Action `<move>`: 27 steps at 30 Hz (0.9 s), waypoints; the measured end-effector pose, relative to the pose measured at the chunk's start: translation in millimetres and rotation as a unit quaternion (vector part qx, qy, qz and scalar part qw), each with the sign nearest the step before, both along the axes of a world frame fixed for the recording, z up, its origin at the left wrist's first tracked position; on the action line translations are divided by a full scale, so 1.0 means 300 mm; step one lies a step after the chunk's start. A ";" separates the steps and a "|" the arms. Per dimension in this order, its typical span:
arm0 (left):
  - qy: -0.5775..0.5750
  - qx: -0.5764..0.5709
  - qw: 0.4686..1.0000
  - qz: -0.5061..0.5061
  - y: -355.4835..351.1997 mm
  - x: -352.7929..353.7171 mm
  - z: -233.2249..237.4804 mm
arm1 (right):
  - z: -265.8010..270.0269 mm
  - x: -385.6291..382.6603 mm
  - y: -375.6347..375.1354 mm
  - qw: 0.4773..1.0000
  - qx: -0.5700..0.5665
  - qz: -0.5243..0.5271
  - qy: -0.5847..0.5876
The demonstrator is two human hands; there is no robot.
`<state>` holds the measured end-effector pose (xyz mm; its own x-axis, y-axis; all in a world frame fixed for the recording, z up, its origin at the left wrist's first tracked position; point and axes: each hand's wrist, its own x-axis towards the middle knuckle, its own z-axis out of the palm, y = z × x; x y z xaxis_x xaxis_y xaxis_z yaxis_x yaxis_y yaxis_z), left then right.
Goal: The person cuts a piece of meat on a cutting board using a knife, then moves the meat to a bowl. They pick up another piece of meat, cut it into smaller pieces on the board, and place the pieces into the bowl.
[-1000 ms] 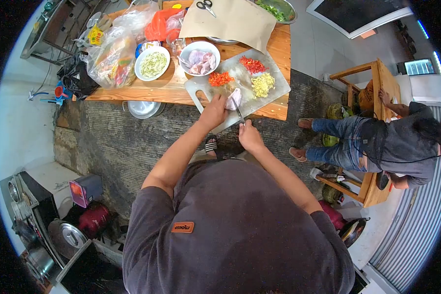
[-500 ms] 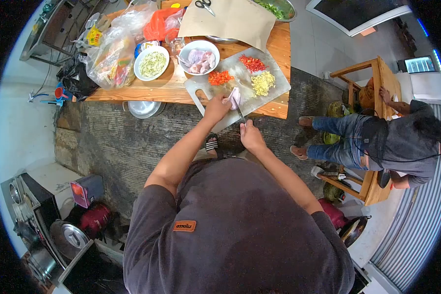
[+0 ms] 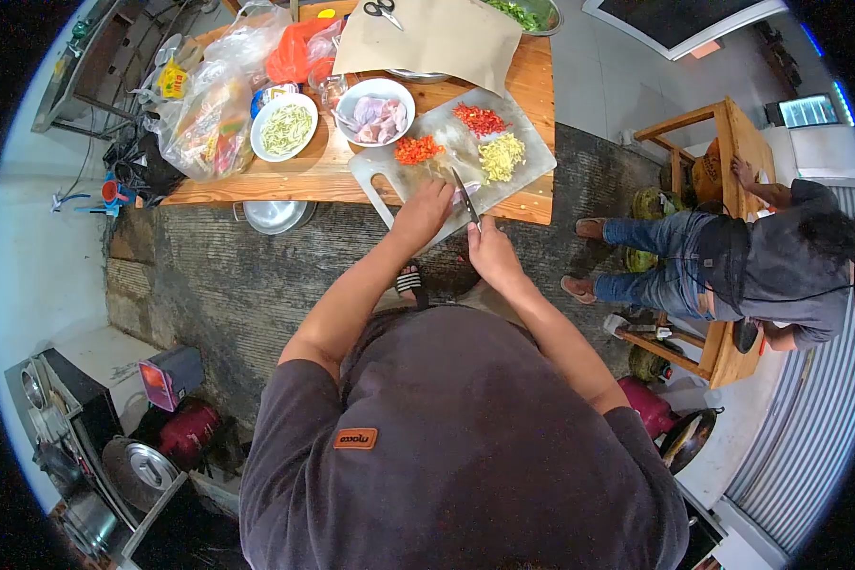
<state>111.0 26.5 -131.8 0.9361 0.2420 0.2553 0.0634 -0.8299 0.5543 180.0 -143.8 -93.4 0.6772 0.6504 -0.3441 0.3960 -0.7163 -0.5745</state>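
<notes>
My left hand (image 3: 424, 215) is at the near part of a pale cutting board (image 3: 525, 178), its fingers bent and pressed on a pale pink piece of raw chicken (image 3: 457, 198). The hand and the blade partly cover that piece. My right hand (image 3: 494, 253) grips a knife (image 3: 465, 195) by its handle, the blade pointing away from me across the meat. Around them on the board lie chopped orange-red pepper (image 3: 416, 149), chopped red chili (image 3: 480, 120) and a pale yellow chopped heap (image 3: 502, 157). A white bowl (image 3: 396, 139) beyond holds more raw chicken pieces.
A dish of pale green shreds (image 3: 285, 129) stands left of the bowl, near plastic bags (image 3: 204, 123). Brown paper (image 3: 427, 47) with scissors (image 3: 384, 11) lies at the back. Another person (image 3: 779, 261) stands at a wooden table (image 3: 758, 142) on the right.
The knife has moved inward and now lies over the chicken piece. My left fingers have curled down onto the piece. The view has shifted slightly.
</notes>
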 end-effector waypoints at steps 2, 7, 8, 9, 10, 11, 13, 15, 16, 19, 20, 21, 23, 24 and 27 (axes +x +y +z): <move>-0.001 0.025 0.999 -0.030 0.011 -0.009 -0.010 | 0.002 0.005 0.004 0.999 -0.016 -0.007 0.027; -0.020 0.028 0.999 -0.030 0.018 -0.024 -0.034 | -0.005 -0.020 0.002 0.999 -0.012 0.008 0.032; -0.016 0.032 0.999 -0.033 0.020 -0.021 -0.035 | -0.006 -0.022 0.002 0.999 -0.007 0.010 0.032; -0.017 0.031 0.999 -0.033 0.021 -0.018 -0.037 | -0.005 -0.022 0.001 0.999 -0.008 0.009 0.031; -0.020 0.034 0.999 -0.032 0.021 -0.016 -0.039 | -0.003 -0.022 0.000 0.999 -0.013 0.014 0.030; -0.024 0.036 0.999 -0.030 0.023 -0.015 -0.040 | -0.001 -0.022 0.000 0.999 -0.018 0.018 0.027; 0.010 0.032 0.999 -0.037 0.027 -0.016 -0.047 | -0.010 -0.018 -0.005 0.999 -0.026 0.021 0.034; 0.044 0.027 0.998 -0.044 0.033 -0.016 -0.050 | -0.015 -0.011 -0.009 0.998 -0.034 0.022 0.040; 0.035 0.032 0.997 -0.053 0.035 -0.017 -0.052 | -0.016 -0.007 -0.011 0.998 -0.042 0.030 0.044; 0.027 0.048 0.995 -0.080 0.034 -0.022 -0.059 | 0.006 -0.001 -0.006 0.997 -0.052 0.035 0.051; 0.028 0.062 0.993 -0.097 0.034 -0.024 -0.062 | 0.016 0.001 -0.001 0.997 -0.052 0.033 0.055; 0.028 0.061 0.993 -0.097 0.035 -0.026 -0.069 | 0.011 0.003 0.000 0.997 -0.053 0.034 0.055; -0.027 0.081 0.991 -0.106 0.034 -0.029 -0.083 | -0.008 0.006 0.000 0.995 -0.067 0.047 0.053; -0.027 0.080 0.991 -0.105 0.035 -0.033 -0.083 | -0.018 0.002 0.001 0.995 -0.067 0.047 0.054; -0.024 0.094 0.989 -0.114 0.032 -0.055 -0.081 | -0.033 -0.023 0.010 0.993 -0.088 0.059 0.052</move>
